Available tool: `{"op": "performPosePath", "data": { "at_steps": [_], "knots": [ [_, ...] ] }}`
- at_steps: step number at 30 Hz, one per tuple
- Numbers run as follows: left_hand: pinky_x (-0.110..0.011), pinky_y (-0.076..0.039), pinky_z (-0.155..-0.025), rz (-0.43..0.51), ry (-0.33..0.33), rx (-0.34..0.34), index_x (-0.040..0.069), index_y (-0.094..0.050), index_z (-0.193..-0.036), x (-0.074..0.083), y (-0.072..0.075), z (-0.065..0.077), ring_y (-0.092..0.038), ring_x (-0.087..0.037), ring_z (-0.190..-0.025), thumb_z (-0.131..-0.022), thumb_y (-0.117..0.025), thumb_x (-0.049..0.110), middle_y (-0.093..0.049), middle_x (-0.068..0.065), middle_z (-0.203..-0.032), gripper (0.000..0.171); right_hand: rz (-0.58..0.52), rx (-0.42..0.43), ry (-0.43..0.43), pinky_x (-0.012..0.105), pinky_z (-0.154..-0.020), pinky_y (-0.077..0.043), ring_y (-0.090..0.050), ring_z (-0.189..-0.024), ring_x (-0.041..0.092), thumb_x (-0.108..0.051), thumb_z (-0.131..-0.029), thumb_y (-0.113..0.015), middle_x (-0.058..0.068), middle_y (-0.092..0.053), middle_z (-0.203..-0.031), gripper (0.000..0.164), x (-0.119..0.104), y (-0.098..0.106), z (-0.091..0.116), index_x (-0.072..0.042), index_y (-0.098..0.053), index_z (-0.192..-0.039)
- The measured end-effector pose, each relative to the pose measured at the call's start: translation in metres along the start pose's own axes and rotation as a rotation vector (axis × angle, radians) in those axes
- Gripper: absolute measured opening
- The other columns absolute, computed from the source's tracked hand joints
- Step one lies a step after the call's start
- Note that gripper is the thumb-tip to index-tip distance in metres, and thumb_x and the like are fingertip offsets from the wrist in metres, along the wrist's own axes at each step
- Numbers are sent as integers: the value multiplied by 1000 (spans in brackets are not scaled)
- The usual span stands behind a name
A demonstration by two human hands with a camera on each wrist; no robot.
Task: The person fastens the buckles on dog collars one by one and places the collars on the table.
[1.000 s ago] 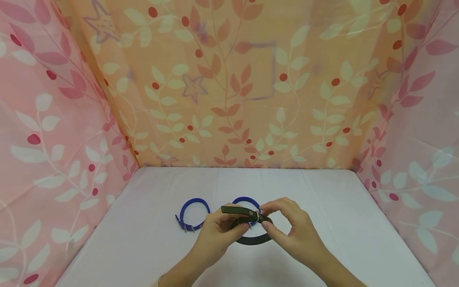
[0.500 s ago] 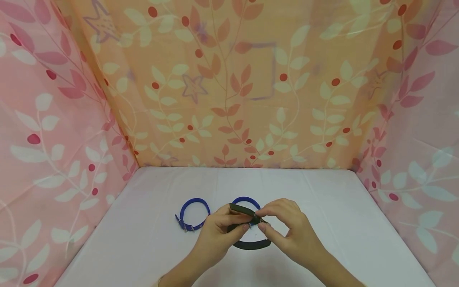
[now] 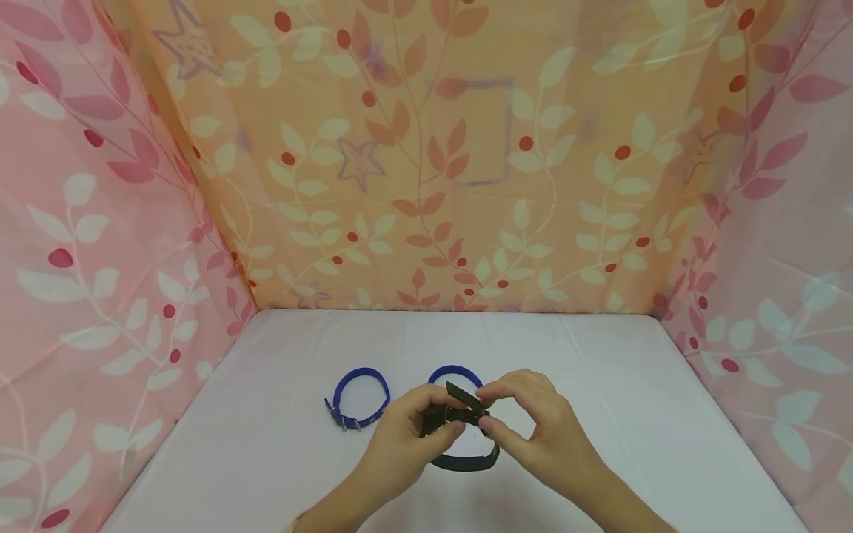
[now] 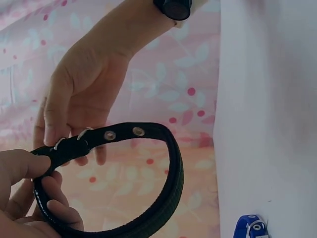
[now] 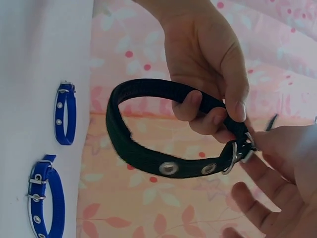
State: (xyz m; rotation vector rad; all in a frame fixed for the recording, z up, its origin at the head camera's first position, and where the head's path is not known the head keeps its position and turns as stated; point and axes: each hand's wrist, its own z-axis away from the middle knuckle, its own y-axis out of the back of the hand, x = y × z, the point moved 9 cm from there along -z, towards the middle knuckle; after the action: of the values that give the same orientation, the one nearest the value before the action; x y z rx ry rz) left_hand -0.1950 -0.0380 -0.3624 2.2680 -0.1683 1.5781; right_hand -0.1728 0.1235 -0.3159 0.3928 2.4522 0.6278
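Note:
A dark green pet collar [image 3: 464, 463], closed into a loop, is held up between both hands over the white table. My left hand [image 3: 403, 426] grips it beside the buckle, thumb on the near side and fingers wrapped round the band, as the right wrist view shows. With thumb and forefinger, my right hand [image 3: 543, 418] pinches the collar at the buckle end, its other fingers looser. The free strap tip [image 3: 461, 396] sticks up between the hands. Metal eyelets [image 5: 168, 168] line the band, and a metal ring [image 5: 231, 158] hangs near the buckle.
Two blue collars lie on the white table [image 3: 600, 370]: one blue collar [image 3: 365, 371] left of the hands, another blue collar [image 3: 456, 369] behind the green one and partly hidden. Leaf-patterned cloth walls [image 3: 426, 222] enclose the back and both sides.
The strap tip has shifted right and now shows shorter, standing up between the hands. The loop's lower part has dropped slightly and turned. Both hands keep nearly the same place.

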Motion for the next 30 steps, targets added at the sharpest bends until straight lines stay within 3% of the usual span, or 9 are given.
{"op": "performPosePath", "data": {
  "at_steps": [5,12,16,23,30],
  "knots": [
    [-26,-57,-92,64,57,18,16,-62,-122,-3,3,1,-69,-22,-99,-91,-78,10,-70,-4,-107,35,13,-64,-61,27,-94,-44,-60,-107,8,-13,-83,-86,-16,-69,-111,41,5,-4,1,-26,-68,-118],
    [-26,-57,-91,45,49,-14,18,-59,-128,-3,-1,1,-71,-19,-98,-89,-79,10,-73,0,-106,44,-50,8,68,22,-98,-43,-61,-107,13,-3,-79,-86,-10,-70,-109,45,-6,1,0,-21,-70,-117],
    [-26,-57,-92,48,55,-24,15,-59,-127,-3,-2,0,-70,-19,-101,-89,-80,13,-73,1,-109,44,-53,58,129,22,-99,-42,-62,-103,14,-1,-77,-86,-8,-70,-105,42,-9,5,0,-20,-72,-113],
    [-24,-58,-85,12,132,3,18,-67,-113,-10,2,-1,-71,-18,-94,-88,-83,23,-72,-1,-106,31,-79,138,182,24,-98,-41,-63,-96,16,2,-75,-84,-2,-72,-96,36,-12,12,-2,-13,-73,-106],
    [-27,-61,-80,63,108,59,17,-76,-106,-7,10,-2,-73,-19,-89,-84,-86,18,-76,-1,-100,25,-73,157,224,26,-97,-41,-63,-93,16,1,-77,-83,-1,-71,-94,30,-15,13,-5,-13,-76,-103]
  ]
}}
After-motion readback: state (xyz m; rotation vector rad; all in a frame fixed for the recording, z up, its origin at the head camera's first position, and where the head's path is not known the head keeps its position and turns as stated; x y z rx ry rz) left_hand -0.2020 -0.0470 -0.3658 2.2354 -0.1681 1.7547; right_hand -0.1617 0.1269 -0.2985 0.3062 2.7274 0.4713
